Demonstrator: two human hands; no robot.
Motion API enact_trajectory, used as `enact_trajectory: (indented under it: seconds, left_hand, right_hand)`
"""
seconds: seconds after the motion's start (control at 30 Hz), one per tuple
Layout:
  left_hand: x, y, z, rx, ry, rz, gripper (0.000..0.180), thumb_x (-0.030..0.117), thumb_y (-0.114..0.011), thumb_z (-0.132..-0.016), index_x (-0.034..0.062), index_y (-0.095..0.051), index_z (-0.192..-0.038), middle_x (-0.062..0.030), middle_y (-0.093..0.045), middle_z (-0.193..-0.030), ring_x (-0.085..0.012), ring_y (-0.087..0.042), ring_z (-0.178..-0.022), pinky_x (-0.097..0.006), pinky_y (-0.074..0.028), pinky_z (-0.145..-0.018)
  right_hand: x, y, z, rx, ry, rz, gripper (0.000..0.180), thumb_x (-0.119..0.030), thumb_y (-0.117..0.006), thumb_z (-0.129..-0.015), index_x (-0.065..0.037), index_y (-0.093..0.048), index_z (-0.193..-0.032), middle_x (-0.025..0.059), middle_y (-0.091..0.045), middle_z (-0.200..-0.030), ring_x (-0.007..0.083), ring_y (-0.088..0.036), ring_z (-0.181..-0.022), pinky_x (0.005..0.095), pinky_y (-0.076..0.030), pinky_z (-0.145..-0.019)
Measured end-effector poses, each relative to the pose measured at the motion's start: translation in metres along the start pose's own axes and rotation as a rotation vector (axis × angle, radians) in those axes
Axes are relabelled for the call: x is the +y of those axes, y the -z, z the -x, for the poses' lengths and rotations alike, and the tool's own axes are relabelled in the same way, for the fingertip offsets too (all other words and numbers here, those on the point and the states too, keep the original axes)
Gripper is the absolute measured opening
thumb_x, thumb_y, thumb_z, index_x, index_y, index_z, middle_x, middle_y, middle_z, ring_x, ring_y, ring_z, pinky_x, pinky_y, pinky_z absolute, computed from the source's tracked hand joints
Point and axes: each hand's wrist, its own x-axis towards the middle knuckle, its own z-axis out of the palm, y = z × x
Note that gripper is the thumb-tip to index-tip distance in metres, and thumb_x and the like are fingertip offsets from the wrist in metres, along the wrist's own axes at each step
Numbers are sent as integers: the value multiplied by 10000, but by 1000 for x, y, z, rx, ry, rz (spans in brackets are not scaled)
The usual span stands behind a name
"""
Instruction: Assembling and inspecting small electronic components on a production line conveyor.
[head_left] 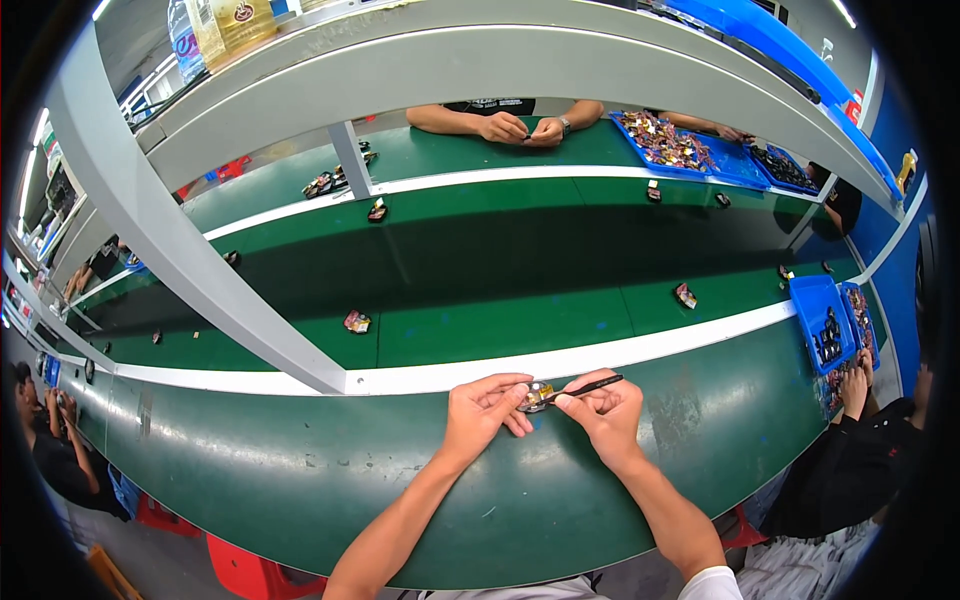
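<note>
My left hand point(484, 410) pinches a small metallic part point(537, 395) with a gold and silver sheen, held just above the green bench top point(300, 470). My right hand point(606, 408) grips a thin black tool point(592, 386), its tip touching the part. Both hands meet near the white strip point(420, 378) along the conveyor's near edge.
A dark green conveyor belt point(500, 270) carries scattered small parts point(357, 321), another part point(685, 295). Blue trays point(818, 320) of parts sit at right by a seated person point(860, 460). Another person's hands point(520, 128) work across the belt. A grey shelf post point(170, 240) crosses at left.
</note>
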Motion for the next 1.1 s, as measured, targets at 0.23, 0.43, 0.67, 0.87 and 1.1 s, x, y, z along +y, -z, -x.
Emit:
enact_trajectory:
  seconds: [0.23, 0.43, 0.67, 0.87, 1.1]
  left_hand:
    - [0, 1, -2, -27, 31, 13, 285, 118, -664, -989, -78, -666, -1195, -165, -719, -879, -208, -714, -645, -282, -582, -547]
    - [0, 2, -2, -27, 1, 10, 283, 119, -668, -986, -77, -670, -1190, -174, -725, -897, -215, -719, -650, -286, -585, -544]
    - [-1, 4, -4, -25, -7, 38, 244, 100, -635, -1000, -87, -693, -1146, -189, -728, -891, -232, -724, -637, -293, -591, -525]
    - [-1, 1, -4, -22, 1, 26, 243, 97, -632, -1001, -86, -693, -1148, -190, -728, -889, -232, -723, -638, -293, -592, -531]
    - [0, 2, -2, -8, -13, 9, 243, 94, -626, -1004, -81, -694, -1157, -190, -728, -891, -236, -724, -641, -293, -593, -535]
  right_hand:
    - [2, -1, 4, 12, 137, 173, 139, 91, -765, -825, 33, -674, -913, 15, -672, -751, -26, -446, -527, 162, -309, -470]
    - [4, 0, 4, 7, 175, 247, 114, 88, -779, -808, 45, -699, -876, 47, -713, -827, -19, -447, -513, 168, -309, -464]
    - [5, 0, 5, 0, 212, 313, 99, 74, -799, -792, 41, -716, -837, 70, -739, -842, -12, -453, -495, 174, -311, -453]
    - [10, -2, 7, 56, 264, 337, 136, 12, -839, -779, -18, -742, -870, -52, -561, -567, -17, -356, -459, 212, -241, -440]
    - [7, -6, 6, 50, 282, 340, 136, 4, -845, -772, -23, -747, -863, -45, -578, -571, -11, -359, -450, 215, -238, -440]
